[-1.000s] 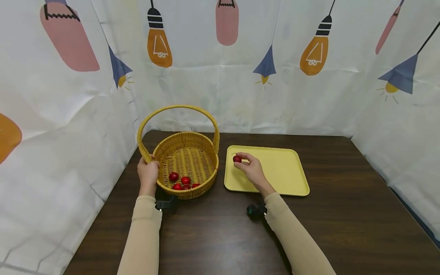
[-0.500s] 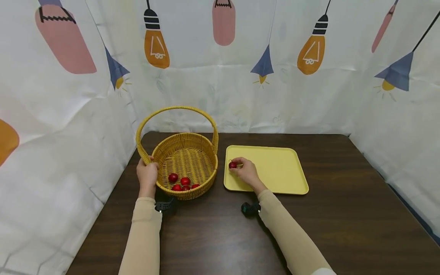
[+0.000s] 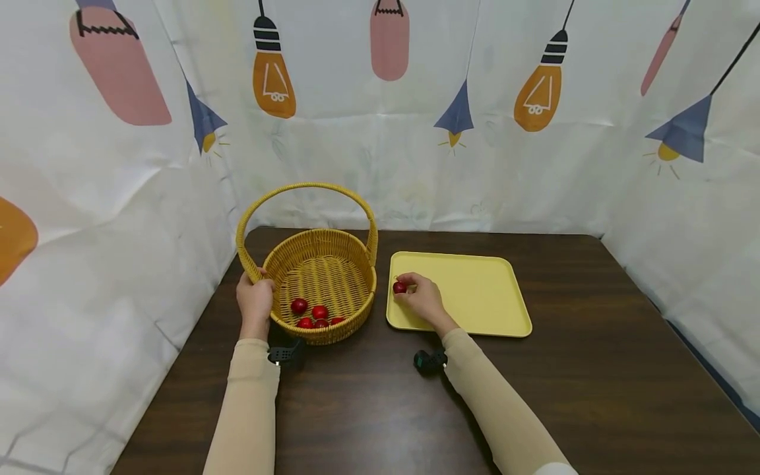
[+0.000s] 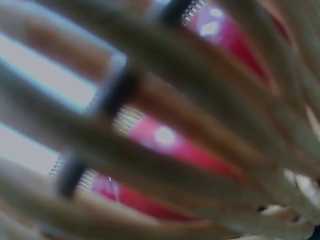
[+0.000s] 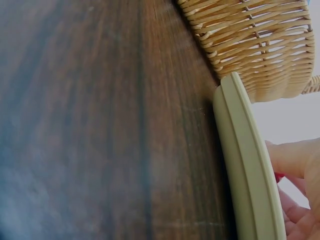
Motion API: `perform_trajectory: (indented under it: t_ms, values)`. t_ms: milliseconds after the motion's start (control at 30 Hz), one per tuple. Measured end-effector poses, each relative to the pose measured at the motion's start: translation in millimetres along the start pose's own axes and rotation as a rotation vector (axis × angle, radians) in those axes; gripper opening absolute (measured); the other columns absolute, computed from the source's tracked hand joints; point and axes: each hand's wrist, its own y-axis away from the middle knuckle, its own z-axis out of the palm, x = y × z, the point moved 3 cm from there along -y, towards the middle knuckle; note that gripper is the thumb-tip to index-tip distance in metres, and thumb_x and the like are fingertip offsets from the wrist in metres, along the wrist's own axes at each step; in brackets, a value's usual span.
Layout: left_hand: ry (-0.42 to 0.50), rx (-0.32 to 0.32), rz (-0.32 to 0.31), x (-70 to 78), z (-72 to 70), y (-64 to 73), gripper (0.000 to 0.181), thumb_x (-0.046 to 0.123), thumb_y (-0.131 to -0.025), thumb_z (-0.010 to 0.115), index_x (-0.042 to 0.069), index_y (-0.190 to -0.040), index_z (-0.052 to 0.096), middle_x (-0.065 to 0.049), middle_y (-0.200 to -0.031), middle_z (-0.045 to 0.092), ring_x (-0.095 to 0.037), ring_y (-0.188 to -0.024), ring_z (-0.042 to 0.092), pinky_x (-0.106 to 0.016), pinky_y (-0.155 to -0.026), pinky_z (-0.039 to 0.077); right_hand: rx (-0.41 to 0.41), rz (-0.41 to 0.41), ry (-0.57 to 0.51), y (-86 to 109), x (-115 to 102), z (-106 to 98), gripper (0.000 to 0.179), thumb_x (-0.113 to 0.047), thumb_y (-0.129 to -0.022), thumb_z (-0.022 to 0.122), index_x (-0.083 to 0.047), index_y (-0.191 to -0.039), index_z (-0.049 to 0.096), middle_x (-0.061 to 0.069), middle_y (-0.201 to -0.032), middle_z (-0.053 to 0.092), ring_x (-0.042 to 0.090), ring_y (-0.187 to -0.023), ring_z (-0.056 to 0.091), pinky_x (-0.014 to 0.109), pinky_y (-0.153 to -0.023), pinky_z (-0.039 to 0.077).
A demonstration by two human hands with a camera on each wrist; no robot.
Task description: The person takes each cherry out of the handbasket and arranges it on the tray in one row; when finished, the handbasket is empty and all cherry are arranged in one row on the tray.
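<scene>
A yellow wicker basket [image 3: 323, 264] with a tall arched handle stands on the table, several red cherries [image 3: 320, 312] gathered at its near side. My left hand [image 3: 255, 303] grips the foot of the handle on the basket's left side. Over the left end of a yellow tray [image 3: 475, 297], my right hand [image 3: 423, 300] pinches one dark red cherry [image 3: 399, 287] between thumb and fingers. Blurred basket strands with red cherries [image 4: 180, 150] behind them fill the left wrist view. In the right wrist view the tray's rim [image 5: 250, 165] hides most of the held cherry.
The dark wooden table [image 3: 356, 409] carries both basket and tray, with a narrow gap between them. A white curtain [image 3: 415, 178] printed with lamps and bulbs hangs behind the table and along its sides.
My right hand has moved left and slightly nearer, carrying the cherry lower over the tray's left end. My left hand has stayed on the basket handle.
</scene>
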Motion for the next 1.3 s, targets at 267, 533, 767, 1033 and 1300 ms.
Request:
perform_trajectory:
  t_ms: [267,533,767,1033,1300]
  values:
    - [0.019,-0.004,0.006,1.5,-0.4,-0.3,0.031,-0.005,-0.085,0.046,0.007,-0.112,0.050,-0.014,-0.128,0.046,-0.026,-0.103,0.046,-0.038,-0.079,0.038,-0.010,0.005,-0.022,0.1,1,1,0.038,-0.016,-0.079,0.081,-0.010,-0.115,0.068,0.007,-0.111,0.068,0.018,-0.079,0.056,0.027,-0.069,0.045]
    - [0.010,-0.010,0.015,1.5,1.1,1.1,0.032,-0.004,-0.086,0.045,0.004,-0.117,0.049,-0.014,-0.131,0.046,-0.027,-0.105,0.045,-0.037,-0.079,0.038,0.028,0.019,-0.174,8.2,-1,-5,0.034,-0.021,-0.085,0.076,-0.009,-0.116,0.067,0.007,-0.115,0.065,0.020,-0.083,0.064,0.030,-0.063,0.051]
    - [0.004,-0.001,0.025,1.4,-0.4,2.3,0.031,-0.005,-0.085,0.044,0.003,-0.115,0.048,-0.013,-0.121,0.046,-0.027,-0.095,0.044,-0.037,-0.074,0.037,0.051,-0.168,-0.359,21.0,-39,-1,0.024,-0.017,-0.094,0.065,-0.001,-0.111,0.068,0.013,-0.105,0.067,0.038,-0.085,0.065,0.025,-0.065,0.051]
    - [0.008,-0.008,0.009,2.2,0.8,3.5,0.029,-0.006,-0.084,0.045,0.007,-0.111,0.048,-0.013,-0.125,0.045,-0.027,-0.103,0.044,-0.036,-0.074,0.037,-0.037,-0.445,-0.394,52.7,-108,5,0.016,-0.001,-0.093,0.062,0.006,-0.106,0.066,0.024,-0.102,0.066,0.031,-0.089,0.065,0.030,-0.076,0.053]
    - [-0.003,-0.007,0.013,3.1,-2.3,2.7,0.026,-0.006,-0.084,0.047,0.009,-0.105,0.049,-0.011,-0.116,0.045,-0.026,-0.096,0.043,-0.035,-0.070,0.036,-0.242,-0.524,-0.106,43.0,-123,54,0.018,-0.012,-0.091,0.066,-0.009,-0.108,0.070,0.005,-0.103,0.070,0.010,-0.089,0.064,0.024,-0.078,0.052]
